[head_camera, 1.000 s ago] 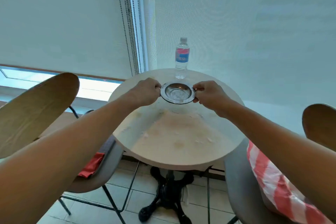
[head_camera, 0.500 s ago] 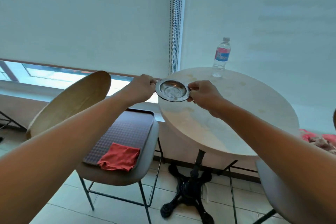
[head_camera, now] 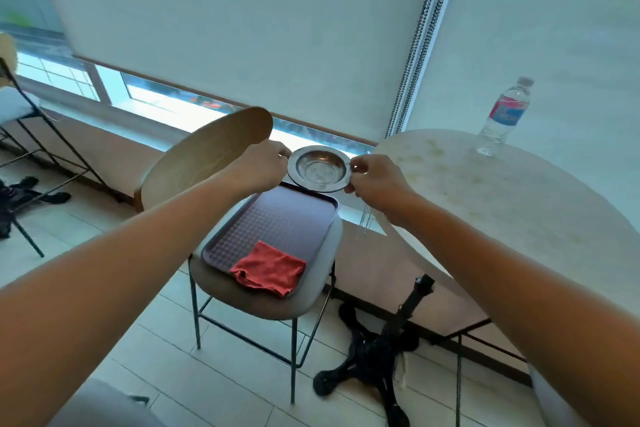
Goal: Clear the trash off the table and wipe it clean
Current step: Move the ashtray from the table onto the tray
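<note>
I hold a round metal dish (head_camera: 318,168) by its rim with both hands, my left hand (head_camera: 261,166) on its left edge and my right hand (head_camera: 375,184) on its right edge. The dish hangs in the air above the far end of a dark purple tray (head_camera: 273,222) that lies on a chair seat. A folded red cloth (head_camera: 270,269) rests on the near end of that tray. To the right stands the round pale table (head_camera: 502,204), stained, with a plastic water bottle (head_camera: 504,116) upright near its far edge.
The tray's chair (head_camera: 207,163) has a wooden back and thin metal legs. The table's black cast base (head_camera: 374,354) spreads over the tiled floor. Bead chains (head_camera: 408,55) hang from the window blinds. Another chair (head_camera: 20,121) stands at far left.
Both hands have carried the metal dish leftward, off the table and over the tray on the chair. My view has swung left with it.
</note>
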